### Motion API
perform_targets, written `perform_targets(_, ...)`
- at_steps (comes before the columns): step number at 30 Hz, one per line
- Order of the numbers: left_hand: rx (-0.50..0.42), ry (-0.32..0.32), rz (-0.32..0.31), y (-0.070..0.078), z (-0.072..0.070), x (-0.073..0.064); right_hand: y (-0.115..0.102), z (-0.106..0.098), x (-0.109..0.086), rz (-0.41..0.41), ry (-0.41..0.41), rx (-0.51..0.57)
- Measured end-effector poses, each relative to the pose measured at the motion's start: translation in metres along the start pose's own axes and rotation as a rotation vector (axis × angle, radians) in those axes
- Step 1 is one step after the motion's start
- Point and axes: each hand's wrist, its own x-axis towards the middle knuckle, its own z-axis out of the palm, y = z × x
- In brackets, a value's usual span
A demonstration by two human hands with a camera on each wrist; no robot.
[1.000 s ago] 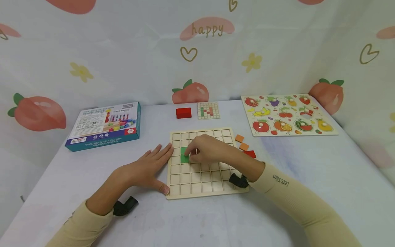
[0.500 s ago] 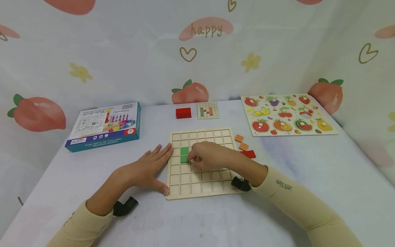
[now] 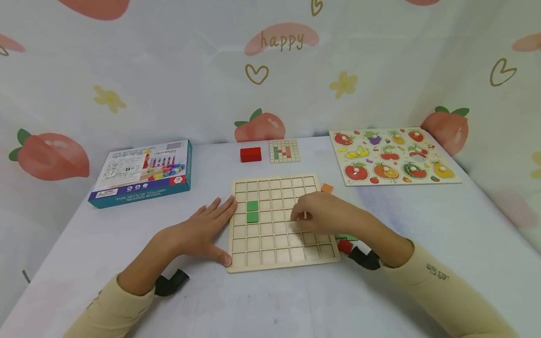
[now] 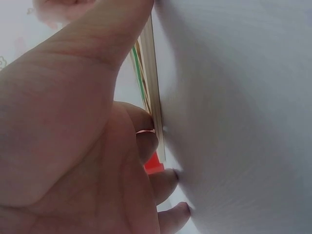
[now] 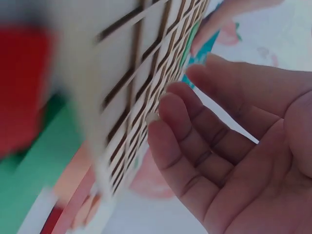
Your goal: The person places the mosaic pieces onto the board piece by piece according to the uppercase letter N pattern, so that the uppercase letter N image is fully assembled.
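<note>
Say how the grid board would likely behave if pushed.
The grid board looks stiff: its edge runs straight in the left wrist view. Lying broad and flat, it seems unlikely to tip. It might slide, though the left hand at its left edge may check that.

Grid board [image 3: 272,229] lies before the pattern card [image 3: 284,151] (box [image 3: 141,173] left, fruit puzzle [image 3: 395,157] right).

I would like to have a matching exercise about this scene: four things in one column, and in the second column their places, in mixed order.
Things
1. Left hand
2. Right hand
3. Fruit puzzle
4. Teal box

Places
A. back left of the table
B. over the right part of the grid board
C. back right of the table
D. at the grid board's left edge

Pairs: 1-D, 2-B, 3-C, 4-A
</note>
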Motion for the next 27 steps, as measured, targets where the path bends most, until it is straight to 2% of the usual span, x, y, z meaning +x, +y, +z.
perform_targets(4,0.003,0.003,0.002,-0.001,0.000,-0.001,0.016,-0.006,-0.024,0.072,-0.002,-0.008)
perform_targets(11,-0.001,0.008,0.009,-0.001,0.000,-0.001,0.035,-0.011,-0.056,0.136,-0.028,0.031)
perform_targets(17,-0.006,0.010,0.010,-0.001,0.001,-0.001,0.045,-0.007,-0.063,0.177,-0.018,0.011)
perform_targets(27,0.005,0.009,0.006,0.001,0.001,-0.001,0.045,-0.002,-0.063,0.199,-0.008,0.002)
